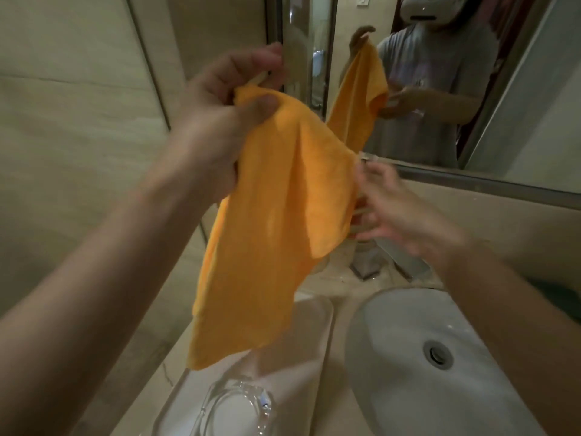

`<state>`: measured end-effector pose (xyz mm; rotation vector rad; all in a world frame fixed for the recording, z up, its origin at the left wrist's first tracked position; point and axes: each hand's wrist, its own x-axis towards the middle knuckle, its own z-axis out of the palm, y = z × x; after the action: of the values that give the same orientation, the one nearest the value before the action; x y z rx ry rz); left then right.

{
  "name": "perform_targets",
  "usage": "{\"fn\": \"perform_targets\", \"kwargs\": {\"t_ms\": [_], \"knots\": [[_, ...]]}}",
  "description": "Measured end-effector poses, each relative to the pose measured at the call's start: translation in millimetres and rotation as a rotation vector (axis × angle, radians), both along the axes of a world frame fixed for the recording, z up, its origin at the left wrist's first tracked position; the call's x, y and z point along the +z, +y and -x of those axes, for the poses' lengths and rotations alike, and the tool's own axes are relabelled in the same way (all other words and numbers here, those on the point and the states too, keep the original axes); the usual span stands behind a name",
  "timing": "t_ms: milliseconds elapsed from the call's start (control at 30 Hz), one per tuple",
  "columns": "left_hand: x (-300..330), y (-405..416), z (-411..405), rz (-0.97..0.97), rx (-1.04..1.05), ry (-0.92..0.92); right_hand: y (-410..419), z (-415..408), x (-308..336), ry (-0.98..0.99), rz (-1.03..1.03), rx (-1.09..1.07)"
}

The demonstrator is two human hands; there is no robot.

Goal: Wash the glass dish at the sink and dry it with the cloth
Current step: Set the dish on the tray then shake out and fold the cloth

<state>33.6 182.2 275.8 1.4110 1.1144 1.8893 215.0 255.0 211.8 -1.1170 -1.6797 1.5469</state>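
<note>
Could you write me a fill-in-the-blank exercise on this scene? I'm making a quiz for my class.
1. The left hand pinches the ____ cloth by its top corner.
2. The glass dish rests on the ____.
3. The sink holds ____ dish.

Missing words: orange; counter; no

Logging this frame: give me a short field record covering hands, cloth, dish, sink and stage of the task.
left hand: pinches the top corner of the orange cloth, holding it up
right hand: fingers spread at the cloth's right edge, blurred; contact unclear
cloth: hangs open over the counter
glass dish: on the white tray, left of the sink, not held
sink: no water visibly running
stage: cloth in hand, dish not yet being wiped
</note>
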Motion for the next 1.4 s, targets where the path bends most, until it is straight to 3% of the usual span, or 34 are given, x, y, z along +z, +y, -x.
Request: {"fn": "perform_targets", "kwargs": {"t_ms": [100, 200, 333, 600, 933, 1200, 1300, 1400], "knots": [[2, 3, -6, -0.003, -0.028, 0.019, -3, 12, -27, 0.097, 0.228, 0.162], [2, 4, -8, 0.007, -0.034, 0.044, -9, 25, -41, 0.147, 0.309, 0.262], [3, 3, -7, 0.018, 0.027, 0.171, -14, 28, -40, 0.145, 0.272, 0.297], [3, -1, 10, 0.031, 0.103, 0.518, 0, 6, -15, 0.276, 0.083, 0.029], [10, -1, 38, 0.082, 0.118, 0.469, 4, -22, 16, 0.317, -0.033, 0.042], [16, -11, 33, 0.12, -0.052, 0.39, 5, -18, 21, 0.501, 0.093, 0.045], [21, -18, 23, 0.237, 0.047, 0.747, 8, -21, 22, 0.452, 0.02, 0.001], [25, -23, 17, 0.342, 0.38, 1.192, 11, -25, 27, 0.29, -0.173, -0.05]]}}
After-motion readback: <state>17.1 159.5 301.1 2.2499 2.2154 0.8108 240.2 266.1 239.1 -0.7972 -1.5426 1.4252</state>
